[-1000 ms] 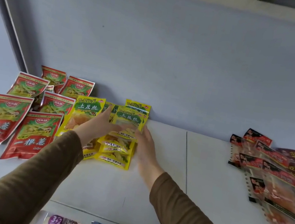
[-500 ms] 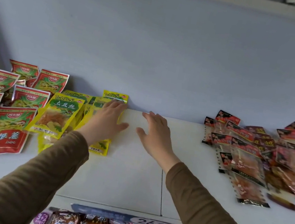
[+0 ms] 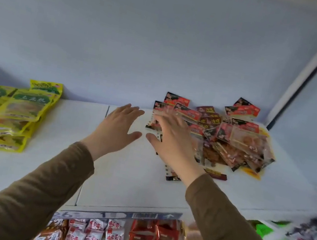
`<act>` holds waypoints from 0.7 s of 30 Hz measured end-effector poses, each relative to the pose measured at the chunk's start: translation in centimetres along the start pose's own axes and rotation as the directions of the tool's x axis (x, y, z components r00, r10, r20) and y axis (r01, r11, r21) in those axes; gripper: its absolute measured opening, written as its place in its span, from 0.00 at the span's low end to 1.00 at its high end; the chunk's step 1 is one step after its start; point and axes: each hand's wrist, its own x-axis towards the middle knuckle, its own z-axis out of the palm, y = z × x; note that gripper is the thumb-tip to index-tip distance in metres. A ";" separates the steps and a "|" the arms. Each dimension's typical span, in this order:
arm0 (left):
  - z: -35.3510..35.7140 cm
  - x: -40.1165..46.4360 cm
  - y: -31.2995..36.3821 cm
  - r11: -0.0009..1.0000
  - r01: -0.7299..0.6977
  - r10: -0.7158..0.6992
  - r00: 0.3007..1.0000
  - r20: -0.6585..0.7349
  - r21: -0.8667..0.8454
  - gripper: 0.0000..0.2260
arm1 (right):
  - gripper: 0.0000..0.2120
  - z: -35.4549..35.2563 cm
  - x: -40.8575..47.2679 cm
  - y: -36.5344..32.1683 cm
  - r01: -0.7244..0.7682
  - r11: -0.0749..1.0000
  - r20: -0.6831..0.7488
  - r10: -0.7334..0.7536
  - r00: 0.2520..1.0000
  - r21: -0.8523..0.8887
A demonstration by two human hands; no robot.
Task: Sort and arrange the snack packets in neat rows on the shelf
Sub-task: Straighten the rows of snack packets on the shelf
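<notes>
Our right hand (image 3: 173, 141) has its fingers (image 3: 171, 120) spread wide and holding nothing, their tips over the near edge of the jumbled red packets (image 3: 230, 141). Our left hand (image 3: 117, 128) is just beside it, equally splayed and bare, above the white shelf (image 3: 131, 183). Well left of the fingers lie the yellow packets (image 3: 12, 113), already stacked. We judge the red heap comes next: gather, then square it.

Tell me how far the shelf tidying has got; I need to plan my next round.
Partly done. The yellow packets on the left lie overlapped in rough rows. In hand: both open hands, left hand and right hand, reach toward the messy heap of red and clear packets on the right, the right one over its edge, holding nothing. Left to do: sort that whole heap into rows on the shelf.
</notes>
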 end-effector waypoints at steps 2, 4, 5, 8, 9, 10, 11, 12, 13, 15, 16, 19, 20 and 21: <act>1.6 1.2 3.7 1.000 -0.007 0.007 1.000 0.007 -0.022 0.30 | 0.29 -1.5 -1.4 3.5 0.002 1.000 -0.006 -0.002 1.000 -0.004; 3.0 2.2 7.0 0.999 -0.007 0.007 1.000 0.011 -0.042 0.30 | 0.29 -2.9 -2.5 6.8 0.010 1.000 0.000 -0.010 1.000 0.002; 3.6 2.6 8.4 0.999 0.004 -0.003 1.000 0.012 -0.055 0.31 | 0.29 -3.4 -3.0 8.4 0.013 1.000 0.006 -0.013 1.000 0.005; 5.0 3.3 11.5 0.992 0.074 -0.072 0.997 0.022 -0.103 0.31 | 0.29 -4.4 -3.9 12.2 -0.006 0.999 0.049 0.004 0.999 0.049; 5.3 3.3 12.1 0.988 0.101 -0.097 0.995 0.034 -0.115 0.31 | 0.29 -4.5 -4.2 13.2 -0.018 0.996 0.069 0.012 0.998 0.087; 5.5 3.3 12.5 0.985 0.125 -0.120 0.992 0.048 -0.122 0.31 | 0.29 -4.5 -4.5 14.0 -0.031 0.991 0.090 0.020 0.996 0.131; 5.7 3.2 12.7 0.980 0.151 -0.143 0.988 0.064 -0.128 0.32 | 0.28 -4.4 -4.7 14.6 -0.048 0.985 0.114 0.029 0.993 0.168; 5.8 3.2 12.7 0.974 0.181 -0.172 0.982 0.079 -0.137 0.32 | 0.28 -4.3 -4.8 15.0 -0.064 0.979 0.134 0.038 0.990 0.192; 6.0 3.2 12.5 0.964 0.219 -0.207 0.974 0.093 -0.148 0.32 | 0.28 -4.0 -4.8 15.3 -0.079 0.975 0.152 0.048 0.987 0.207; 6.3 3.2 12.0 0.943 0.290 -0.273 0.955 0.115 -0.163 0.32 | 0.28 -3.2 -4.6 15.5 -0.091 0.970 0.177 0.052 0.983 0.225; 6.6 3.1 11.7 0.933 0.319 -0.301 0.945 0.123 -0.165 0.32 | 0.27 -2.8 -4.5 15.4 -0.092 0.968 0.186 0.049 0.981 0.232; 7.2 3.2 10.9 0.899 0.392 -0.366 0.917 0.157 -0.197 0.33 | 0.27 -1.8 -3.9 14.9 -0.115 0.968 0.225 0.063 0.972 0.225; 7.4 3.2 10.8 0.881 0.417 -0.385 0.907 0.172 -0.224 0.34 | 0.28 -1.4 -3.8 14.8 -0.123 0.969 0.239 0.070 0.969 0.216; 7.6 3.3 10.6 0.860 0.439 -0.403 0.897 0.182 -0.259 0.34 | 0.28 -1.1 -3.6 14.8 -0.126 0.970 0.250 0.073 0.966 0.206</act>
